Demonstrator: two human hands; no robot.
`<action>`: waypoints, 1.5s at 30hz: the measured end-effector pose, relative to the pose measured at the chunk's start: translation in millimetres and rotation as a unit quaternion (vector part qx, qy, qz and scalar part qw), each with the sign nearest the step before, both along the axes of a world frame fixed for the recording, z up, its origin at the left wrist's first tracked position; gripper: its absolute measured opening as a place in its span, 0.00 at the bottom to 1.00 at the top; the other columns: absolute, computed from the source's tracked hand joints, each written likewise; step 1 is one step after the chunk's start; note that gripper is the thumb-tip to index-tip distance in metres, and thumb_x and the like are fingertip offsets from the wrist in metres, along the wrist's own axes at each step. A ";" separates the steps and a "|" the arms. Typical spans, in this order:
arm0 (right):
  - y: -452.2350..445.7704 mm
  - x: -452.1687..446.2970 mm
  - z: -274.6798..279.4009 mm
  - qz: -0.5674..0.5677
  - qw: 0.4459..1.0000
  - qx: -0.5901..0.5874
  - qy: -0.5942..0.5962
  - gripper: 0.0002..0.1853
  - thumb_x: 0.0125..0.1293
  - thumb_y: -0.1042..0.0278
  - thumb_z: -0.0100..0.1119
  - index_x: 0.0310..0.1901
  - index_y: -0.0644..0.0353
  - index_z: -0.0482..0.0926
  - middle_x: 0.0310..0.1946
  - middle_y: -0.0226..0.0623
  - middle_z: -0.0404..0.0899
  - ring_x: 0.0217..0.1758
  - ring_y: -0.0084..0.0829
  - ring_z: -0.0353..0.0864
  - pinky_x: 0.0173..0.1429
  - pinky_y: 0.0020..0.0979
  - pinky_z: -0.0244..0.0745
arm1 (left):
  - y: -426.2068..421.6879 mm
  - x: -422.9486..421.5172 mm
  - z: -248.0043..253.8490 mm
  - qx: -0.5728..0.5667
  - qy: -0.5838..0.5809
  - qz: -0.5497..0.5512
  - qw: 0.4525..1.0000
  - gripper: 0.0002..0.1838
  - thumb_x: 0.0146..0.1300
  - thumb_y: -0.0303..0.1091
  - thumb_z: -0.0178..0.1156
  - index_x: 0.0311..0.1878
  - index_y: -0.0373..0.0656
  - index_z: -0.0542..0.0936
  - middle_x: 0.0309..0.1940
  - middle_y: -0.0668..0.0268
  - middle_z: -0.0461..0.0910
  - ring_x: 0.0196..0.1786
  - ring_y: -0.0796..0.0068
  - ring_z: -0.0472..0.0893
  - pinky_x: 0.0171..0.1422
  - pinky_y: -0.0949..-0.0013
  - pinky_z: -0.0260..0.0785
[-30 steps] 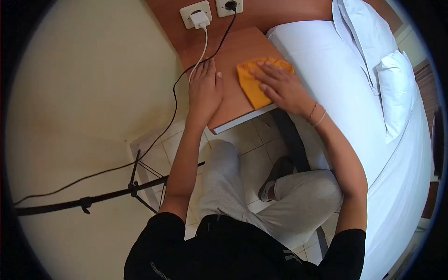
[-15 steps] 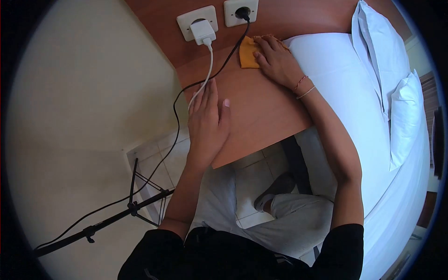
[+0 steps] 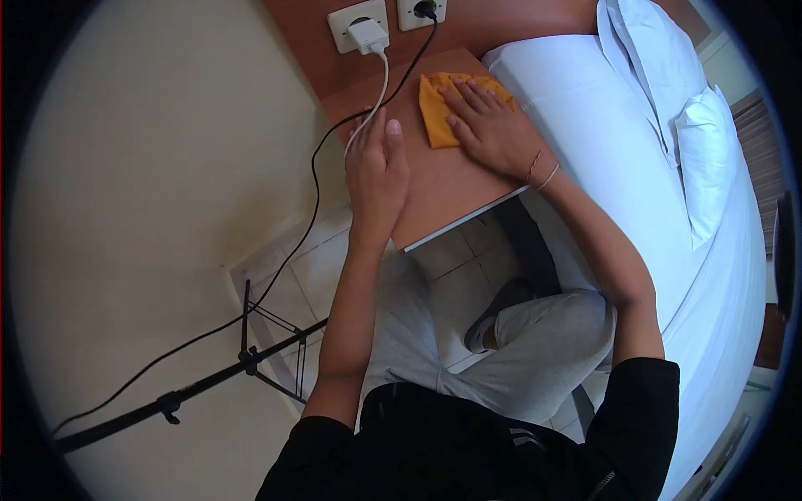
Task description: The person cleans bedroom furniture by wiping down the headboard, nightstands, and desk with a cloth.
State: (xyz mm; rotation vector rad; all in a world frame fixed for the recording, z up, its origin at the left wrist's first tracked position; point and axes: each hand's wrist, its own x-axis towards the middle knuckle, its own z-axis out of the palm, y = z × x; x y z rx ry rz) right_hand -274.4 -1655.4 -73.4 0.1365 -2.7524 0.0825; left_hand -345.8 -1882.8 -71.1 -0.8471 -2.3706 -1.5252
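Observation:
My right hand lies flat on an orange cloth, fingers spread, pressing it against a brown wooden tabletop. The cloth is partly hidden under the palm and fingers. Along the tabletop's left side, my left hand is held with its fingers stretched out and thumb raised, grasping nothing. Its fingertips reach the spot where a white cable and a black cable cross, and the white one passes over or beside the fingers. Whether the fingers bear on the cables I cannot tell.
A white charger and a black plug sit in wall sockets at the back. A bed with white sheets and pillows borders the right side. A black tripod-like stand leans at lower left beside the wall.
My right hand has drawn the orange cloth back from the headboard toward me, and more of the cloth shows. My left hand stays by the tabletop's left edge. The camera view has shifted.

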 end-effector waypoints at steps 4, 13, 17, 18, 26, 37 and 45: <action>-35.2 50.4 13.4 0.078 0.996 -0.004 -0.037 0.30 0.84 0.52 0.47 0.81 0.54 0.68 0.81 0.53 0.67 0.86 0.51 0.63 0.87 0.53 0.57 | 1.7 -2.6 -0.6 0.017 0.012 -0.002 1.000 0.32 0.86 0.52 0.47 0.68 0.28 0.81 0.66 0.41 0.82 0.74 0.40 0.77 0.83 0.47 0.62; -1.7 84.0 10.2 -0.007 0.999 -0.030 -0.043 0.31 0.86 0.53 0.44 0.83 0.57 0.65 0.84 0.57 0.60 0.88 0.54 0.57 0.89 0.53 0.53 | 3.6 -3.7 -3.6 0.000 0.042 0.014 0.999 0.29 0.85 0.50 0.50 0.65 0.30 0.83 0.64 0.44 0.84 0.71 0.42 0.79 0.80 0.49 0.66; 40.6 64.0 -4.5 -0.043 0.997 -0.045 -0.039 0.33 0.86 0.51 0.41 0.84 0.60 0.62 0.84 0.58 0.59 0.89 0.54 0.54 0.91 0.48 0.47 | 4.2 0.2 -2.9 -0.031 0.072 0.025 0.997 0.30 0.84 0.51 0.51 0.65 0.29 0.84 0.64 0.43 0.84 0.71 0.41 0.78 0.81 0.47 0.64; 45.2 53.6 -6.3 -0.039 0.998 -0.043 -0.040 0.33 0.86 0.51 0.40 0.84 0.61 0.61 0.84 0.58 0.59 0.89 0.54 0.54 0.92 0.48 0.47 | 4.4 -1.0 -1.4 -0.036 0.070 0.024 0.997 0.30 0.84 0.51 0.51 0.65 0.29 0.84 0.64 0.43 0.84 0.71 0.41 0.78 0.81 0.47 0.64; 71.7 -81.3 -27.1 -0.086 0.996 -0.021 -0.007 0.35 0.86 0.46 0.35 0.82 0.63 0.64 0.84 0.56 0.61 0.89 0.54 0.56 0.92 0.48 0.46 | 4.3 0.7 -1.5 -0.063 0.079 0.018 0.995 0.30 0.84 0.51 0.50 0.66 0.31 0.83 0.65 0.44 0.84 0.72 0.41 0.78 0.83 0.46 0.61; 32.3 11.8 -16.0 -0.064 0.998 -0.026 0.003 0.34 0.86 0.48 0.38 0.82 0.64 0.64 0.84 0.55 0.62 0.89 0.53 0.57 0.91 0.48 0.49 | 3.3 -4.8 -4.4 -0.010 0.045 0.014 0.999 0.27 0.84 0.49 0.52 0.63 0.33 0.86 0.62 0.46 0.86 0.69 0.45 0.80 0.79 0.49 0.66; 19.1 135.1 20.3 -0.044 0.993 -0.067 -0.088 0.32 0.87 0.54 0.43 0.84 0.63 0.60 0.85 0.56 0.59 0.90 0.52 0.53 0.91 0.49 0.47 | 1.6 -0.9 -1.1 0.006 0.034 0.007 0.999 0.26 0.83 0.48 0.54 0.61 0.33 0.87 0.60 0.48 0.87 0.66 0.47 0.82 0.77 0.49 0.67</action>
